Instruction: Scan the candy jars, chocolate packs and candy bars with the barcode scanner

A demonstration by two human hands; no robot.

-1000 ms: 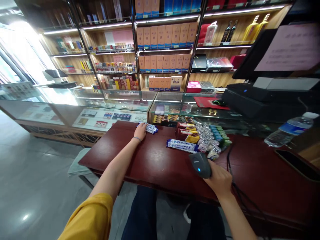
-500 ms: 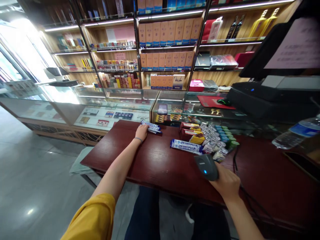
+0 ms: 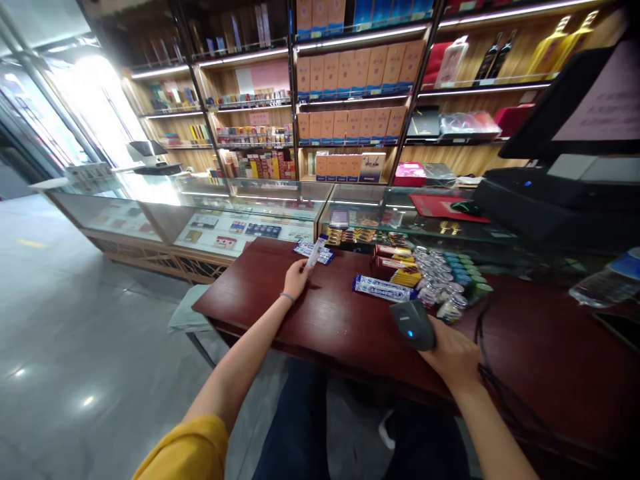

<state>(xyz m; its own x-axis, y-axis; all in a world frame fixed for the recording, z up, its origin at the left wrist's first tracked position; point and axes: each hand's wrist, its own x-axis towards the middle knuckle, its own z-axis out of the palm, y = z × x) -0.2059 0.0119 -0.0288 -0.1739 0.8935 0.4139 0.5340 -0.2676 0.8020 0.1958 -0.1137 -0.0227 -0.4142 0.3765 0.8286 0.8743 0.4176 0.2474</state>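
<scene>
My left hand is closed on one end of a slim blue-and-white packet, tilted up off the table. Just behind it, similar blue-and-white packets lie flat near the table's far edge. My right hand grips a dark barcode scanner with a small blue light on top, its head pointing left. Beyond the scanner, more long blue-and-white packets lie side by side. What the left fingertips press against is partly hidden.
Red-and-yellow boxes and rows of small silver-topped jars stand on the dark red table. A black cable runs along the right. A plastic bottle lies at far right; a glass display counter is behind.
My left hand has lifted one packet off the pile and drawn it nearer, turning it upward. The scanner stays in my right hand in nearly the same place. The view has shifted left.
</scene>
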